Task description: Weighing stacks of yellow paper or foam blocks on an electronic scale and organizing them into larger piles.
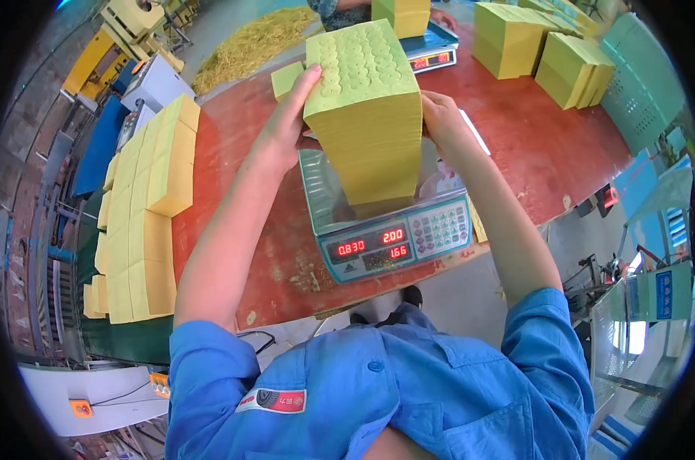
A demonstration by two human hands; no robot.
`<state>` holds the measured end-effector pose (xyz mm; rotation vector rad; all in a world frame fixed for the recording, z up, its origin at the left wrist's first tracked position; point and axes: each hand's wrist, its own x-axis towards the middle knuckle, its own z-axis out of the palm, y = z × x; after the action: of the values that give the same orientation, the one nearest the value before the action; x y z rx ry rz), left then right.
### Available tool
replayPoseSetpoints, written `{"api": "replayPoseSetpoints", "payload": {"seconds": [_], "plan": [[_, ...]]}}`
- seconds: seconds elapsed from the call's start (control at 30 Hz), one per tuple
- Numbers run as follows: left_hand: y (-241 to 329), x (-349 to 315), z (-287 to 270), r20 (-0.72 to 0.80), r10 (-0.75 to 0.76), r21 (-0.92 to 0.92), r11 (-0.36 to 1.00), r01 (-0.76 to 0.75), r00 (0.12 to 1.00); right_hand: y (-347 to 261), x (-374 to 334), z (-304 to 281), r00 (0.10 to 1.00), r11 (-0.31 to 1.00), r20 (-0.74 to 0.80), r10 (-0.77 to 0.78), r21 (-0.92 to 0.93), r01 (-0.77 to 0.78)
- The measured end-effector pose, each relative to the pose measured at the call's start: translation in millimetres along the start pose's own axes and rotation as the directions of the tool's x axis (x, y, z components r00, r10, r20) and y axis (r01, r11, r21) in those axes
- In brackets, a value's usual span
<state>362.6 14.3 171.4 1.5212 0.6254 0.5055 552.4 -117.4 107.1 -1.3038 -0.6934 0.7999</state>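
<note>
A tall stack of yellow paper sheets (369, 146), its top pressed with a bumpy round pattern, stands upright between my hands. Its lower end is over the clear tray of a digital scale (439, 224) with a lit red display and a keypad; whether it bears fully on the tray I cannot tell. My left hand (288, 121) is closed against the stack's left side, thumb at the top edge. On the opposite side my right hand (444, 127) grips it, its fingertips partly hidden behind the paper. A small yellow block (286, 79) lies behind my left hand.
Rows of yellow paper stacks (136, 222) line the left of the red table (244, 222). More stacks (511, 42) stand at the far right. Across the table, a person's hand (443, 18) is beside another scale (432, 52) bearing a yellow stack. Loose yellow scraps (248, 47) cover the floor beyond.
</note>
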Motion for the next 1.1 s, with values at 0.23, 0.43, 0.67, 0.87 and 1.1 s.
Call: {"api": "replayPoseSetpoints", "payload": {"seconds": [0.23, 0.43, 0.67, 0.87, 1.1], "plan": [[-6.2, -5.3, 2.0, -0.112, 0.033, 0.092, 0.995, -0.023, 0.993, 12.0, 1.6, -7.1, 1.0, 0.985, -0.012, -0.02, -0.172, 0.018], [-91.3, 11.9, 19.6, -0.247, 0.116, -0.355, 0.913, -0.202, 0.962, 54.2, 3.5, -15.7, 0.985, 0.985, -0.121, -0.126, 0.106, 0.139], [-126.0, 27.8, 39.9, -0.142, 0.157, -0.545, 0.812, -0.21, 0.977, 33.8, 9.1, 22.5, 0.988, 0.947, 0.025, -0.155, 0.289, 0.141], [-119.9, 49.1, 45.4, -0.174, 0.113, -0.702, 0.682, -0.204, 0.978, 29.9, 34.1, 15.0, 0.998, 0.961, 0.042, 0.043, 0.27, -0.053], [-110.5, 34.6, 46.8, -0.317, 0.002, -0.569, 0.8, -0.192, 0.948, 56.4, 26.5, -7.1, 0.971, 0.977, 0.228, -0.07, 0.211, 0.02]]}}
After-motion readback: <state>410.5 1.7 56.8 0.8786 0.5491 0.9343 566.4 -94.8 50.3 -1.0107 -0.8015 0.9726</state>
